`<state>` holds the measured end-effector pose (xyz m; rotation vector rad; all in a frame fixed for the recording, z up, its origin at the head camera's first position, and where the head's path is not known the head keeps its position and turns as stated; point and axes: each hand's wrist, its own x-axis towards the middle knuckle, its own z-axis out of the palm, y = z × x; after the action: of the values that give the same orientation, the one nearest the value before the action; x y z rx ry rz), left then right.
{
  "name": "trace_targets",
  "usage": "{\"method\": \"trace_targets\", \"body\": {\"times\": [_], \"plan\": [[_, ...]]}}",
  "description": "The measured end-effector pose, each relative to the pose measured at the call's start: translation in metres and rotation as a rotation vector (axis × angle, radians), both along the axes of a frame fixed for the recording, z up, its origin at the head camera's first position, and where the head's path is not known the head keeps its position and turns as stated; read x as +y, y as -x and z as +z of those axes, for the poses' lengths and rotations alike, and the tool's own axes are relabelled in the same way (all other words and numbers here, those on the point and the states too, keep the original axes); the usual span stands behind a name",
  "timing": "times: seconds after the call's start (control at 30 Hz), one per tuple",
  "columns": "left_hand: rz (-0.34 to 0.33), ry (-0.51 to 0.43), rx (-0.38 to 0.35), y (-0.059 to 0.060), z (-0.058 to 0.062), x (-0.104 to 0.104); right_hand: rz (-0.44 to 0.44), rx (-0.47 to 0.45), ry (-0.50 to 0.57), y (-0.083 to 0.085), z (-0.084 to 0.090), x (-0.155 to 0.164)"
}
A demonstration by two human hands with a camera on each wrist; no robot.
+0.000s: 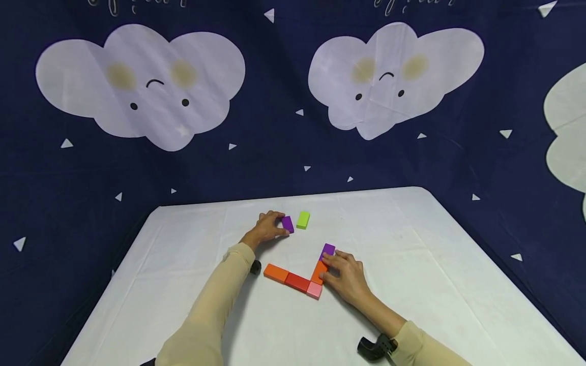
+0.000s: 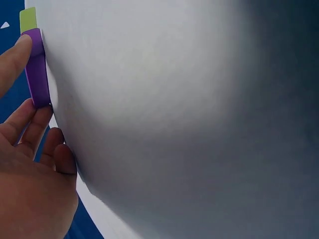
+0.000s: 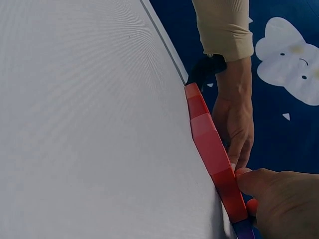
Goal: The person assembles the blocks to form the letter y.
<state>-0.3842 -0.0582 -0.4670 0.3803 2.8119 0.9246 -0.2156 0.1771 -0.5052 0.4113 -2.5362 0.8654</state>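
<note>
Hands, lime block outside right wrist view

The head view looks forward and down from the six o'clock side of the worktop. Both wrist views look from closer: left shares the lime block with head, right the pink block.

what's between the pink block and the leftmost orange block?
The red block, touching both the pink block and the orange block; head view shows it.
</note>
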Motion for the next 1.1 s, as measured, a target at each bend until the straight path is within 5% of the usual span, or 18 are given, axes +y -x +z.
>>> {"method": "trace_targets", "body": {"times": [0.6, 1.1], "plan": [[-0.008, -0.07, -0.001, -0.004, 0.007, -0.019, -0.006, -0.006, 0.004, -0.001, 0.002, -0.002], [-0.029, -0.223, 0.093, -0.026, 0.031, -0.043, -0.012, -0.018, -0.012, -0.002, 0.002, -0.003]]}}
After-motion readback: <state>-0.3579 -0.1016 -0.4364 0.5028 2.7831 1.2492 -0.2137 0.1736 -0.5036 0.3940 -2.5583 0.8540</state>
